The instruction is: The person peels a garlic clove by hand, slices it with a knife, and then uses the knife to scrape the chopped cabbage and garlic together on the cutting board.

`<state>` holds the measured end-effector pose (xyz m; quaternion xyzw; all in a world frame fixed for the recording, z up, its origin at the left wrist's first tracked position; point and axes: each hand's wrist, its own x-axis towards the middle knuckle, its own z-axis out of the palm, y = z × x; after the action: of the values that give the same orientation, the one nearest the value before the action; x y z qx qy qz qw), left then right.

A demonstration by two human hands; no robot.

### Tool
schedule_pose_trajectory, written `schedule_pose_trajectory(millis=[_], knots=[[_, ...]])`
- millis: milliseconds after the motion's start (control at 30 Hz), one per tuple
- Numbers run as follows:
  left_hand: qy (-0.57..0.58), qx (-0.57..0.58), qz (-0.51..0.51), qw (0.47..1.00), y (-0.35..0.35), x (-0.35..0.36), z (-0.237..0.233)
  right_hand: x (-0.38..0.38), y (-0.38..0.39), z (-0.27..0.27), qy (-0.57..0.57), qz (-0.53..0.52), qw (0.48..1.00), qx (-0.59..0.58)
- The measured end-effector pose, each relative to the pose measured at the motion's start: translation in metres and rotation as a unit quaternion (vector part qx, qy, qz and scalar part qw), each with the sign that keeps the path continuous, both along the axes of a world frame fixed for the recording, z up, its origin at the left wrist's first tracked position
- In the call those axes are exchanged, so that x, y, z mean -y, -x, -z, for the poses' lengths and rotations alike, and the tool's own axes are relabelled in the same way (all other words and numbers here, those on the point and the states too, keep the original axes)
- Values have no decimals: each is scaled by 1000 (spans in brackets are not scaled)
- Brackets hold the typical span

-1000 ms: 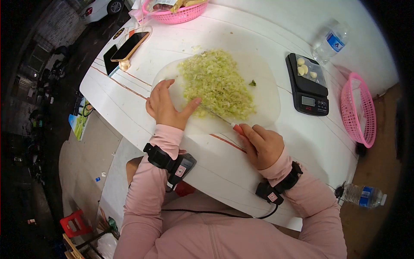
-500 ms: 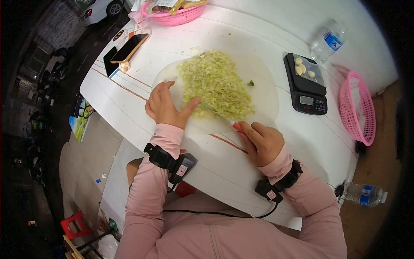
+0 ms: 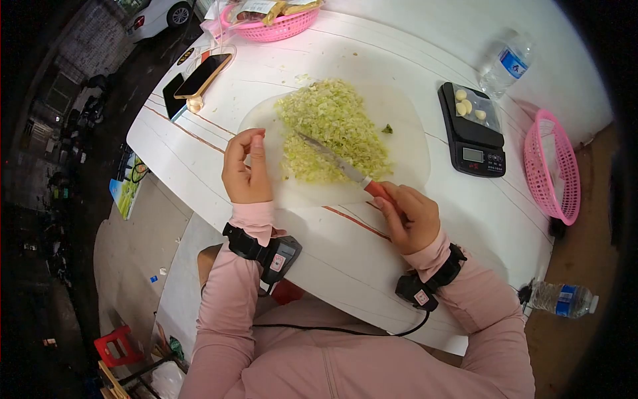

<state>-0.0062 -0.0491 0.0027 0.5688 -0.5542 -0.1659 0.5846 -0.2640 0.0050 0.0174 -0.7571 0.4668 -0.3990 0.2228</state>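
A pile of finely chopped green cabbage (image 3: pixel 335 126) lies on a round white cutting board (image 3: pixel 409 143) on the white table. My right hand (image 3: pixel 412 216) grips the red handle of a knife (image 3: pixel 342 166), whose blade lies across the near part of the pile, pointing up and left. My left hand (image 3: pixel 246 166) is lifted just left of the pile, thumb and fingertips pinched together, with nothing visible between them.
A black kitchen scale (image 3: pixel 473 130) with garlic cloves sits right of the board, a water bottle (image 3: pixel 505 63) behind it. A pink basket (image 3: pixel 551 166) stands at the right edge, another (image 3: pixel 269 20) at the back. Two phones (image 3: pixel 199 76) lie at the left. A bottle (image 3: pixel 561 299) lies on the floor.
My left hand has come off the pile and pinched its fingers. The knife has lifted from under the near edge and now lies across the cabbage.
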Motion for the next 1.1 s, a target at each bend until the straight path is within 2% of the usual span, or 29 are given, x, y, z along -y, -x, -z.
schedule_pose_trajectory(millis=[33, 167, 233, 367, 433, 533, 633, 767, 933, 1100], knots=[[0, -64, 3, 998, 2, -2, -3, 0, 0, 1, 10, -11, 1000, -3], [10, -53, -29, 998, 0, -6, -10, -2, 0, -6, 23, -77, 996, -46], [52, -43, -34, 997, -3, -4, -7, -3, -2, -3, 64, -122, 988, -65], [47, -65, -23, 997, -2, -4, -8, -4, -3, -2, 69, -115, 985, -106], [47, -67, -19, 996, -2, -4, -8, -5, -3, -1, 52, -47, 991, -117], [49, -62, -25, 997, -1, -6, -10, -6, -4, -5, 46, -39, 991, -121], [57, -73, -23, 995, -2, -5, -9, -5, -5, -6, 72, -88, 990, -86], [61, -70, -22, 995, -1, -5, -10, -4, -8, -2, 69, -108, 987, -98], [63, -91, -34, 993, -2, -4, -9, -5, -7, -4, 39, -29, 994, -98], [66, -88, -31, 994, -3, -4, -9, -5, -6, -6, 35, -116, 990, -75]])
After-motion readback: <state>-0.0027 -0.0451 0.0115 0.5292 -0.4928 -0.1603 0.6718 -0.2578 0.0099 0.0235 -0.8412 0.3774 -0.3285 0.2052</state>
